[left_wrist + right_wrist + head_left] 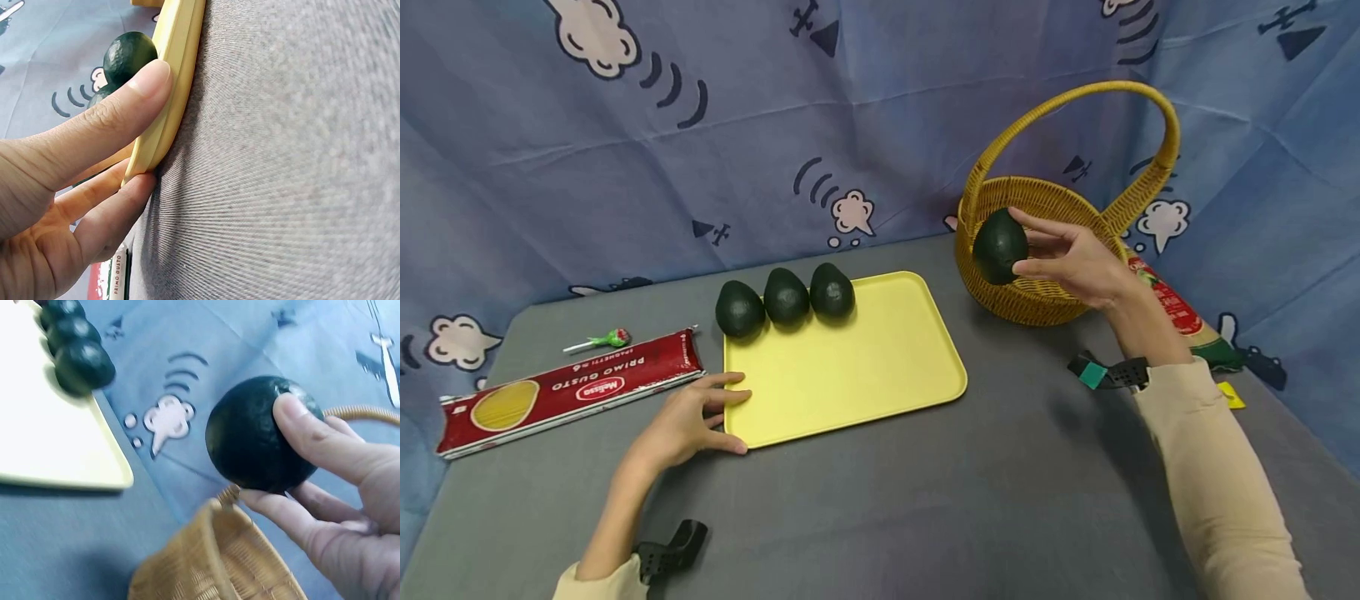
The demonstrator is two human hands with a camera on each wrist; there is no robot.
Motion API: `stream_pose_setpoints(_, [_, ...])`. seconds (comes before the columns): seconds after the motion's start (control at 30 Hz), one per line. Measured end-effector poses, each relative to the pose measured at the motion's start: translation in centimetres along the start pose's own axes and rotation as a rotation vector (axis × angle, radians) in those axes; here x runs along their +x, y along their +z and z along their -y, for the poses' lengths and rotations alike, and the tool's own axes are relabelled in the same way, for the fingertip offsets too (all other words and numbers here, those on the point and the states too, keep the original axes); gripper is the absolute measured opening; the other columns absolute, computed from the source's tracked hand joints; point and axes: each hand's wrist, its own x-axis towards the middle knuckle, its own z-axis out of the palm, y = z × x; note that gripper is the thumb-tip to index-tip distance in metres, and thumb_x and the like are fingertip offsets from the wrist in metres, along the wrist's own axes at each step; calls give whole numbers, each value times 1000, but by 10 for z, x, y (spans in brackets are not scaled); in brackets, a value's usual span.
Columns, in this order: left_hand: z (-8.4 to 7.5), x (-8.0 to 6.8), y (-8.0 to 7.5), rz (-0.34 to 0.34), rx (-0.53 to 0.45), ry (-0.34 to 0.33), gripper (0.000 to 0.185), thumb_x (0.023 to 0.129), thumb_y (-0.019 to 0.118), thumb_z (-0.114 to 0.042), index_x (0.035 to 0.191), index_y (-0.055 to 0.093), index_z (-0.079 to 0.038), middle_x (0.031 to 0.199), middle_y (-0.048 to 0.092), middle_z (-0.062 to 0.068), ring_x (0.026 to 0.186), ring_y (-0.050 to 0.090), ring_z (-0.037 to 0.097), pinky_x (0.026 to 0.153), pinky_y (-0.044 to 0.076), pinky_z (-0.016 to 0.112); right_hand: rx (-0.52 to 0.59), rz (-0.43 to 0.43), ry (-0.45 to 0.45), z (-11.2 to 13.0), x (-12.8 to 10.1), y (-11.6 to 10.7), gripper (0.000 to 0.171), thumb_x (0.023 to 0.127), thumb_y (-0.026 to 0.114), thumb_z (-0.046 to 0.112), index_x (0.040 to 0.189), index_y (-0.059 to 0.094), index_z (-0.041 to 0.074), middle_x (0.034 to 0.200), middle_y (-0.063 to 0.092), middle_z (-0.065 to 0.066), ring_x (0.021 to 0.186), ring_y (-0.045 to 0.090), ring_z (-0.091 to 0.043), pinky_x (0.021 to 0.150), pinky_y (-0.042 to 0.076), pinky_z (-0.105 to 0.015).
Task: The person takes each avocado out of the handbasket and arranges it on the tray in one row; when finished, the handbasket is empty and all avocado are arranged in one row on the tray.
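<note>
My right hand (1075, 258) grips a dark green avocado (999, 246) in its fingertips, held in the air over the near left rim of a woven yellow basket (1045, 296). In the right wrist view the avocado (259, 434) sits between thumb and fingers above the basket (212, 562). Three avocados (785, 298) stand in a row along the far left edge of a yellow tray (850, 367). My left hand (688, 421) holds the tray's near left corner, thumb on its rim (172, 94), fingers below it.
A red spaghetti packet (568, 392) lies left of the tray, with a lollipop (602, 339) behind it. Another packet (1183, 317) lies right of the basket, on the grey table (925, 500). A blue patterned cloth hangs behind.
</note>
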Motion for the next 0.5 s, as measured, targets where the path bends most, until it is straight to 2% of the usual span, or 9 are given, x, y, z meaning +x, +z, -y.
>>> stream_pose_setpoints(0.13, [0, 0, -1, 2, 9, -1, 67, 64, 89, -13, 122, 62, 9, 138, 45, 25, 110, 59, 37, 84, 55, 37, -3, 158, -109, -7, 5, 13, 68, 87, 57, -17, 145, 44, 15, 131, 58, 2, 115, 59, -14, 88, 53, -29])
stream_pose_setpoints(0.2, [-1, 0, -2, 6, 11, -3, 67, 64, 89, -13, 122, 62, 9, 138, 45, 25, 111, 59, 37, 84, 55, 37, -7, 209, -137, -13, 9, 20, 68, 86, 58, -18, 145, 44, 14, 134, 56, 2, 119, 56, -14, 91, 52, -29])
stream_pose_setpoints(0.5, [-3, 1, -3, 6, 34, -12, 67, 65, 89, -15, 122, 62, 7, 138, 46, 23, 113, 59, 35, 85, 54, 37, 7, 357, -70, -48, 33, 51, 75, 85, 61, -15, 148, 38, 17, 142, 49, -5, 126, 50, -19, 98, 49, -34])
